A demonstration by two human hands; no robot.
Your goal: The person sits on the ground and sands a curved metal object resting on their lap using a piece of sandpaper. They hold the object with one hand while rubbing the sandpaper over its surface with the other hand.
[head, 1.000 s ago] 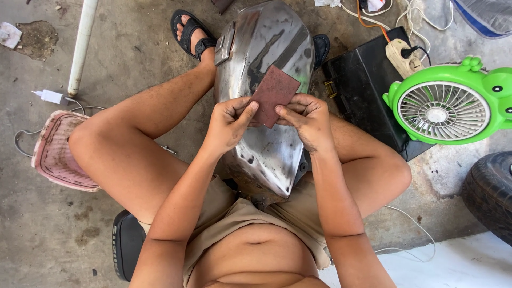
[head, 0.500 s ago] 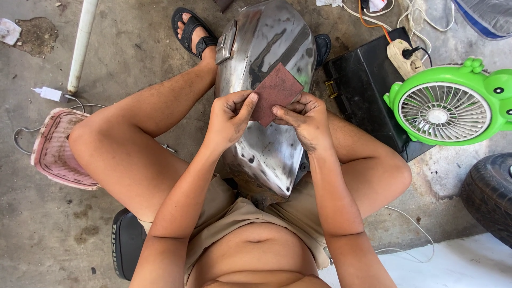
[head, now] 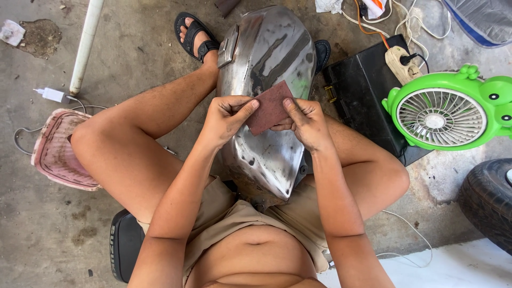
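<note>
A bare-metal motorcycle fuel tank [head: 269, 58] rests between my knees, its narrow end toward my lap. Both hands hold a reddish-brown sheet of sandpaper [head: 270, 106] just above the tank's middle. My left hand [head: 226, 120] pinches the sheet's left edge between thumb and fingers. My right hand [head: 304, 124] grips the right edge, with its fingers curled under the sheet.
A green frog-shaped fan [head: 448, 109] stands at the right beside a black case [head: 362, 90] and a power strip [head: 401, 63]. A tyre [head: 488, 200] lies at the far right. A pink basket [head: 56, 149] and a white pipe [head: 85, 45] are at the left.
Both hands and the sandpaper have stayed in nearly the same spot over the tank; the fingers shifted slightly along the sheet's edges.
</note>
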